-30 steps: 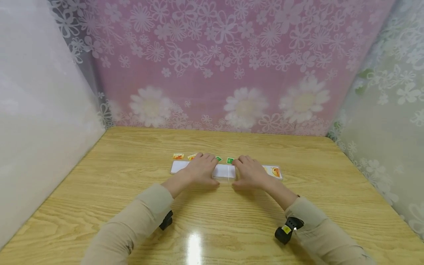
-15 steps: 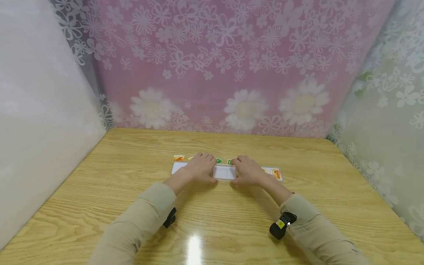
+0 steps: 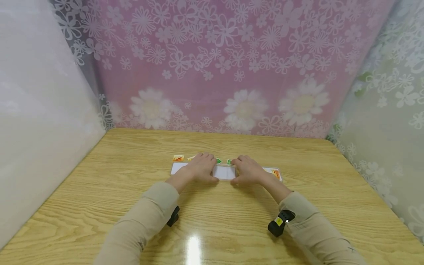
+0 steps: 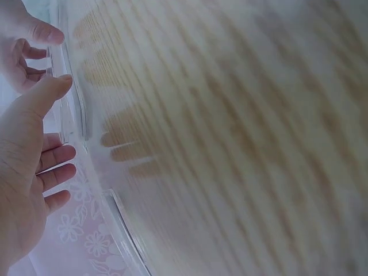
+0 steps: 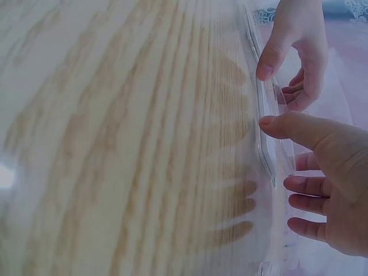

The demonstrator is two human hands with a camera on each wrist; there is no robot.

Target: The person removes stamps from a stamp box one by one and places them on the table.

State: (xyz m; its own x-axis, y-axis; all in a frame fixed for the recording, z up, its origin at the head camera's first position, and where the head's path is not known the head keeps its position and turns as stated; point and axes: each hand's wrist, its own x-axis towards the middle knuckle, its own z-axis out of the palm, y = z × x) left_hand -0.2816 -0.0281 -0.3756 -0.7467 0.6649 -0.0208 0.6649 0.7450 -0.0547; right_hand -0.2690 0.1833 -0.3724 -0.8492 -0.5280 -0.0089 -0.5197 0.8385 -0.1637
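Note:
My left hand (image 3: 201, 168) and right hand (image 3: 249, 171) grip opposite ends of a small clear plastic case (image 3: 224, 172) with a white bottom, midway along the table. In both wrist views the thumbs lie on its near side and the fingers reach round the far side. A thin clear rim (image 5: 284, 138) rises beyond the white-edged part, between the hands. To the left, a white tray (image 3: 178, 168) lies partly behind my left hand. On the right, another tray shows an orange picture card (image 3: 276, 173) at its end, the rest hidden by my right hand.
Behind the cases lie small picture cards: an orange one (image 3: 178, 158), a second partly hidden (image 3: 191, 158), and two green ones (image 3: 219, 161) close to the fingers. A wood-grain table (image 3: 212, 221) reaches back to a pink flowered curtain (image 3: 198, 73).
The clear plastic between my hands now sits squarely framed over the white bottom; a second ago it looked offset toward me. Both forearms have drawn slightly inward.

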